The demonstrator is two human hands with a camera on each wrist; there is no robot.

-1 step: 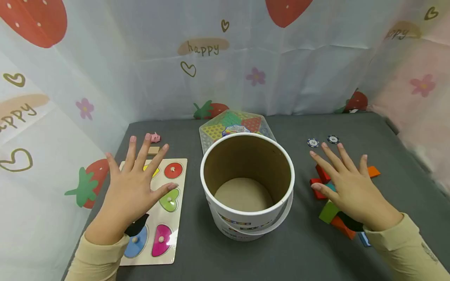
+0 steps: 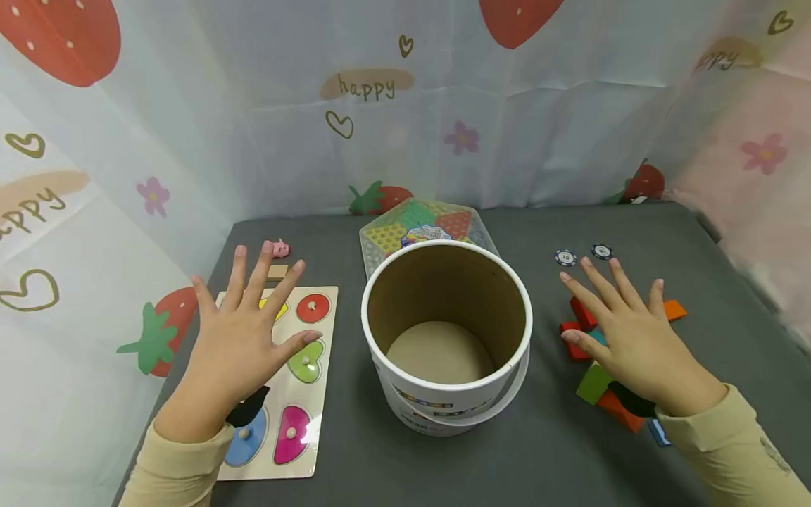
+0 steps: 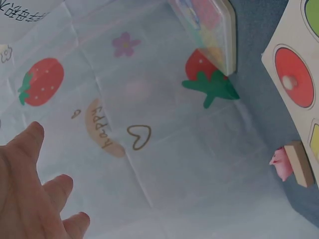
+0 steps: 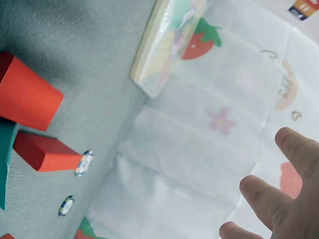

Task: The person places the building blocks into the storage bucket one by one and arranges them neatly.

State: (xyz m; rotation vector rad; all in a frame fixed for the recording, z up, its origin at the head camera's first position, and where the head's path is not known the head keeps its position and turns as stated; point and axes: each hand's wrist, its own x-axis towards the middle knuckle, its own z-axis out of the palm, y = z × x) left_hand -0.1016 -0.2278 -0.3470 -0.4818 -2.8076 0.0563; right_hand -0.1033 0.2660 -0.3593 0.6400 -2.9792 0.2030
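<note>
Head view: two bare hands in beige sleeves were held, backs upward, over a dark grey worktop. The left hand had its fingers spread wide apart above a cream puzzle board set with brightly coloured, knobbed pieces. The right hand, fanned out likewise, was above a loose cluster of red, green, orange and teal building blocks. Neither hand gripped anything. Between them stood an upright, open white bucket, its tan inside showing. Behind it lay a hexagonal, multicoloured game board in clear plastic; two dark-and-white round chips lay just past the right fingertips. It read as a ready pose, with no piece taken up; taking one would call for lowering a hand and curling its fingers round a knob or block.

Left wrist view: fingertips reached in at lower left, parted, against a white strawberry-printed cloth. A small pink pig figure sat just beside a plain wooden block, near the puzzle board.

Right wrist view: separated fingers showed at lower right, well apart from the blocks and chips at left.
</note>
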